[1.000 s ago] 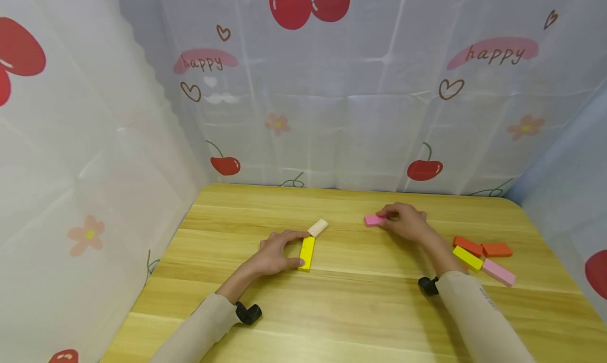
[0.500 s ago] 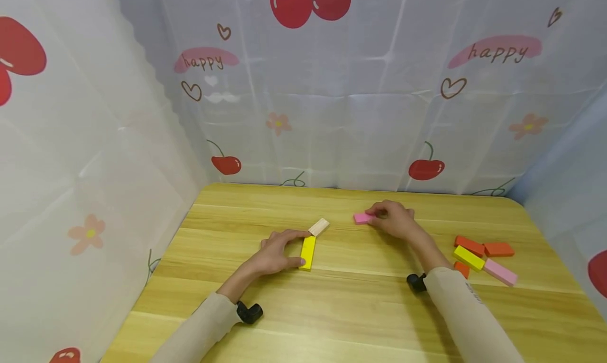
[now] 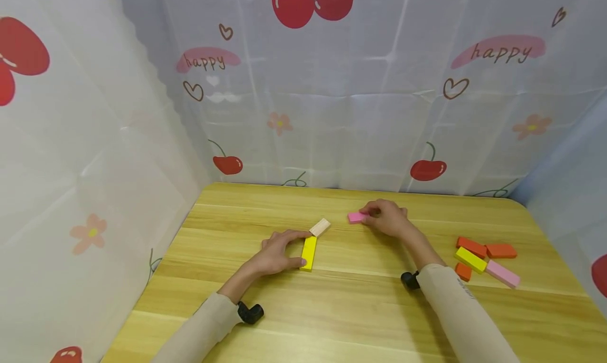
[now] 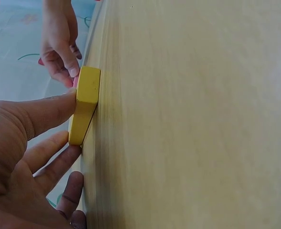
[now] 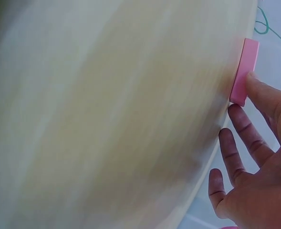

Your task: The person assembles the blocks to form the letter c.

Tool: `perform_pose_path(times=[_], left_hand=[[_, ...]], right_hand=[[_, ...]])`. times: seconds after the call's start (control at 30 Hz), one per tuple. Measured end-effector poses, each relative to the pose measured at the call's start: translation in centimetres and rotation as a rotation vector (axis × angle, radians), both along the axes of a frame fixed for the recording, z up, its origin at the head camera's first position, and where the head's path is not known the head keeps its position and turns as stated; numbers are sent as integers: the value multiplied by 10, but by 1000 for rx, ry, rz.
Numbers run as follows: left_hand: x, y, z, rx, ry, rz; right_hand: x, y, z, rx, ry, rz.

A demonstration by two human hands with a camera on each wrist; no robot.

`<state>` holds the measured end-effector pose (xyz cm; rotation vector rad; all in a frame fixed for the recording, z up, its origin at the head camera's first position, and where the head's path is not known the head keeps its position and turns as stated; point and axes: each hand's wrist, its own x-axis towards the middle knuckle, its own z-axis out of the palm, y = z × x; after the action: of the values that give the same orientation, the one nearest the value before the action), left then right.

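Observation:
My left hand (image 3: 277, 252) lies on the wooden table (image 3: 332, 310). Its thumb and fingertips touch the left side of a yellow block (image 3: 308, 252) that lies flat. In the left wrist view the fairly straight thumb presses the yellow block (image 4: 85, 102) and the left hand's (image 4: 21, 157) fingers reach its near end. A plain wood block (image 3: 320, 227) lies just beyond the yellow block's far end. Farther right, my right hand (image 3: 386, 219) holds a pink block (image 3: 354, 217) by its right end, low at the table. In the right wrist view a fingertip sits on the pink block (image 5: 244, 71).
Several loose blocks lie at the table's right side: two orange blocks (image 3: 470, 244), (image 3: 500, 250), a yellow block (image 3: 468, 259) and a pink block (image 3: 501, 273). Cherry-printed cloth walls (image 3: 332, 115) enclose the table at the back and both sides.
My right hand has carried the pink block leftward across the table, toward the wood block. The left hand and the yellow block have stayed in place.

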<state>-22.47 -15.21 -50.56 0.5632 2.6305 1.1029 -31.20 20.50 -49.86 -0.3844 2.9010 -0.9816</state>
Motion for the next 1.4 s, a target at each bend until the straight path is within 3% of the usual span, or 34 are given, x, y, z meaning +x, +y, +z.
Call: perform_pose_path(times=[0.63,1.4], left_hand=[[-1,-1,-2,-4,-8,2],[-2,0,-3,-27,-10,4]], right_hand=[[-6,-24,8,14,-37,35],[-8,-49,7,-6,-49,91]])
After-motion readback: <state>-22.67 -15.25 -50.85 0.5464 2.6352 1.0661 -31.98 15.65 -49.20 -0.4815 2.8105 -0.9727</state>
